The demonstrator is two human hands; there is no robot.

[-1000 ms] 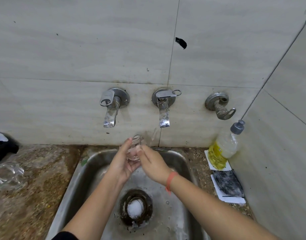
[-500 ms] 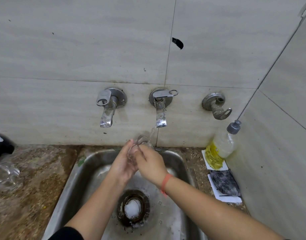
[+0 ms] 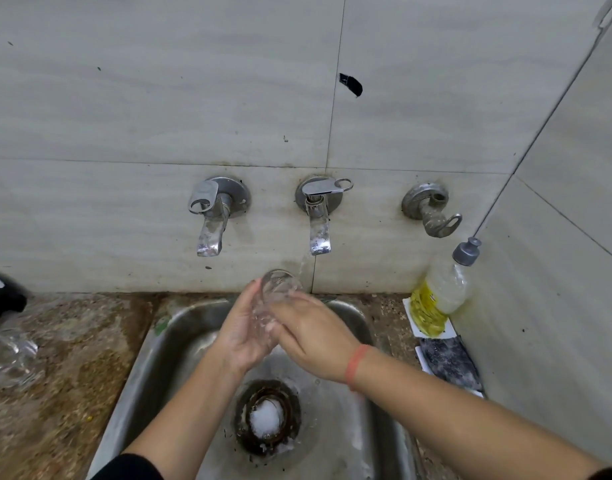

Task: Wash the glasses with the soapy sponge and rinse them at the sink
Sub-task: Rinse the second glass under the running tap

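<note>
A clear drinking glass is held over the steel sink, its mouth tilted up toward the middle tap. A thin stream of water falls from that tap onto the glass rim. My left hand grips the glass from the left and below. My right hand wraps the glass from the right, fingers over its wall. The lower part of the glass is hidden between my hands. No sponge shows.
Another tap is at the left, a stub valve at the right. A soap bottle leans in the right corner above a dark pad. Clear glassware lies on the left counter. Foam sits in the drain.
Both hands have lifted the glass up and slightly right, bringing its rim under the running stream. My right hand now covers more of the glass wall.
</note>
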